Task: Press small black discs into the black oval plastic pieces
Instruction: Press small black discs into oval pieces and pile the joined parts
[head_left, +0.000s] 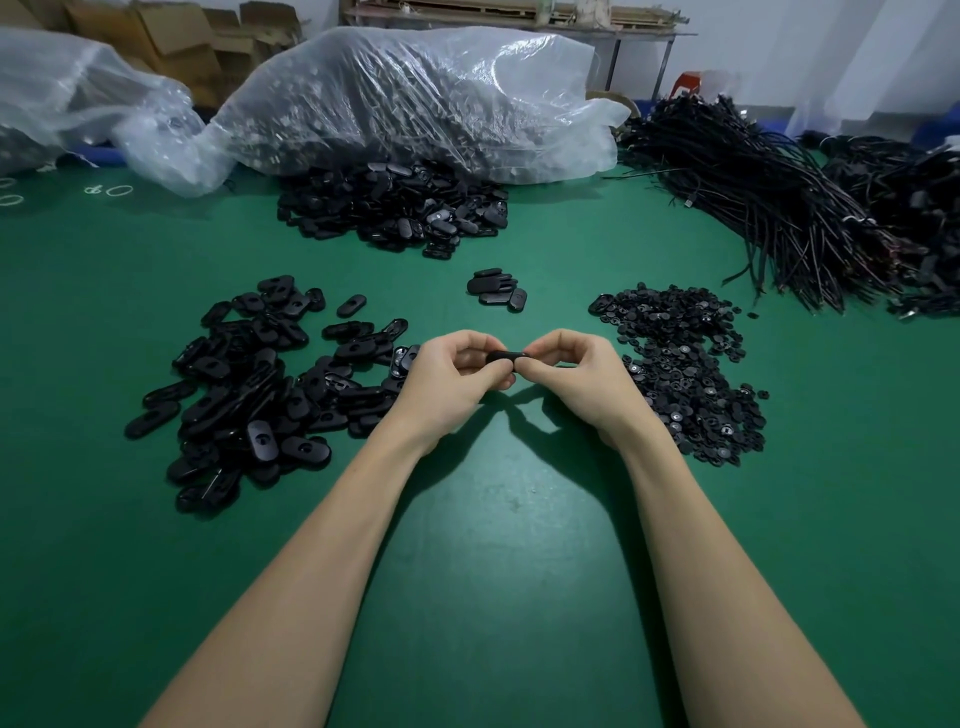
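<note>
Above the smooth green surface (493, 545), the left hand (452, 379) and right hand (576, 374) curl their fingers and pinch one glossy black oval piece (506, 356) by its two ends, so it spans the gap between them. Left of that piece lies a loose heap of flat ovals (249, 384); right of it, a grainy mound of small discs (680, 364). Beyond it sit a few stacked ovals (496, 291), then a bigger oval pile (395, 208) spilling from a crinkled clear plastic bag (415, 98).
</note>
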